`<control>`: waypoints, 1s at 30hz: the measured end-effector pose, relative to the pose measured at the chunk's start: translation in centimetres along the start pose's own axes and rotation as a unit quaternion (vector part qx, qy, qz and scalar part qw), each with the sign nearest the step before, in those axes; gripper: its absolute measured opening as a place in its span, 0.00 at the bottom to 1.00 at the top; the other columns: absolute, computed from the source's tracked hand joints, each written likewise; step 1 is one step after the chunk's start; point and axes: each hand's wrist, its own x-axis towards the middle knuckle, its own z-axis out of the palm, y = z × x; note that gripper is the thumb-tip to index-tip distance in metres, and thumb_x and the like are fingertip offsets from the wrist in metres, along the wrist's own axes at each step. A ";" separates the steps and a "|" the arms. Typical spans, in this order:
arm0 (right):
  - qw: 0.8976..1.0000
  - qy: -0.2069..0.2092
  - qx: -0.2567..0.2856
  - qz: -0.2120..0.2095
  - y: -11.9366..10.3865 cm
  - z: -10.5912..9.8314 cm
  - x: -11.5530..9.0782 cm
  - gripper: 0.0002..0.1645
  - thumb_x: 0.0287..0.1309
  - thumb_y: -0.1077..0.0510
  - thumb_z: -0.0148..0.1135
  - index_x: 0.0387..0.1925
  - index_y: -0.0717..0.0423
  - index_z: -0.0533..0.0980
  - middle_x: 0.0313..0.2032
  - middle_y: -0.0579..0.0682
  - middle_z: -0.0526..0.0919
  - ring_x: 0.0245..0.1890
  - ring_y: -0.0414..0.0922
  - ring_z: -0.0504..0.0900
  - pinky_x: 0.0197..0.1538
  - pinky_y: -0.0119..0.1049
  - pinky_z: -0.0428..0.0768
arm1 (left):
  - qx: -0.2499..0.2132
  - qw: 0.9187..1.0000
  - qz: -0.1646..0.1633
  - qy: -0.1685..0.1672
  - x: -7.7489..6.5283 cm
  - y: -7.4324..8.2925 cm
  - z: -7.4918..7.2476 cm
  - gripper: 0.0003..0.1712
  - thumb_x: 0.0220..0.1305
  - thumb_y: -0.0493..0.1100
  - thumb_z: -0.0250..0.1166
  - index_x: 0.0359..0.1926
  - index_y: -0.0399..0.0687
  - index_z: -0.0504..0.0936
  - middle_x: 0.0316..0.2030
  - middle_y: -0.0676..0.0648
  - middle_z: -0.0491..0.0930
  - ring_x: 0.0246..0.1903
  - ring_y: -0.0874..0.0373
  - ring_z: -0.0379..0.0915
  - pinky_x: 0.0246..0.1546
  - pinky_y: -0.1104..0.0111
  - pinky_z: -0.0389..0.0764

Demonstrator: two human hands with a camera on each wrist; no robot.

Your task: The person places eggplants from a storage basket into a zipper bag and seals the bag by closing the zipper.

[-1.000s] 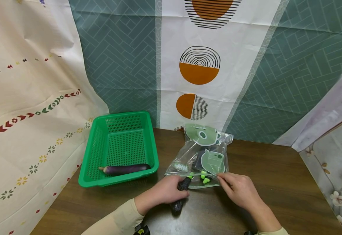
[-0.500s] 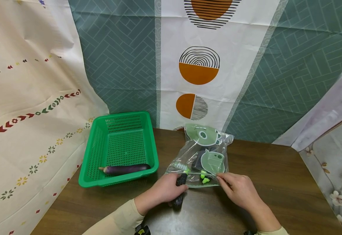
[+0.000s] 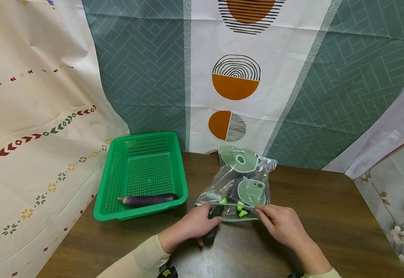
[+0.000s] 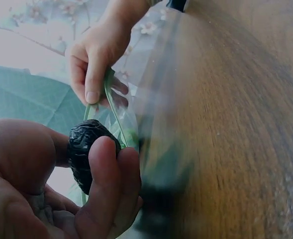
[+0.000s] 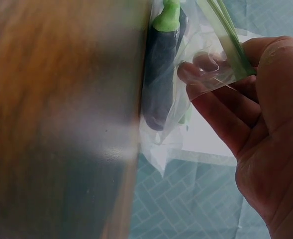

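Observation:
My left hand grips a black, wrinkled vegetable with a bright green stem end. That stem end lies inside the mouth of a clear zip bag printed with green cartoon animals, while the rear part sticks out toward me. My right hand pinches the right corner of the bag's mouth between thumb and fingers, and the two lips of the zip stand apart in the left wrist view. Inside the bag lies a dark eggplant with a bright green cap, seen through the plastic.
A green perforated basket stands on the left of the brown wooden table. In it a long purple eggplant lies along the front side. Patterned cloths hang behind and beside the table.
The left hand has pushed the black vegetable a little farther into the bag, its green stem end now past the zip line. The right hand has kept its pinch in the same place.

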 end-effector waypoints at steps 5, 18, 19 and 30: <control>1.000 -0.002 0.001 0.004 -0.1 -0.1 0.1 0.12 0.56 0.65 0.81 0.43 0.53 0.92 0.37 0.44 0.94 0.33 0.38 0.92 0.34 0.41 0.90 | -0.042 0.999 -0.007 -0.017 -0.2 0.1 -0.1 0.21 0.72 0.48 0.73 0.50 0.37 0.76 0.34 0.40 0.79 0.10 0.51 0.80 0.13 0.55 0.85; 1.000 -0.002 -0.001 0.008 -0.2 -0.2 0.1 0.12 0.56 0.65 0.82 0.42 0.52 0.92 0.37 0.43 0.94 0.32 0.37 0.91 0.34 0.40 0.89 | -0.161 0.985 -0.016 -0.062 -0.3 -0.3 -0.3 0.20 0.76 0.45 0.72 0.55 0.36 0.76 0.33 0.38 0.81 0.14 0.52 0.81 0.14 0.59 0.85; 1.000 -0.002 -0.002 0.007 -0.2 -0.2 0.1 0.12 0.56 0.65 0.82 0.42 0.52 0.92 0.37 0.43 0.94 0.32 0.37 0.91 0.34 0.40 0.89 | -0.164 0.984 -0.015 -0.065 -0.3 -0.3 -0.3 0.18 0.77 0.45 0.71 0.54 0.36 0.77 0.31 0.37 0.82 0.14 0.52 0.81 0.13 0.59 0.85; 1.000 -0.003 0.000 0.011 -0.3 -0.3 0.2 0.11 0.57 0.64 0.82 0.42 0.51 0.92 0.36 0.42 0.94 0.31 0.36 0.90 0.33 0.39 0.88 | -0.164 0.985 -0.012 -0.049 -0.6 0.0 -0.1 0.24 0.82 0.47 0.67 0.65 0.34 0.72 0.26 0.38 0.81 0.14 0.57 0.78 0.07 0.68 0.75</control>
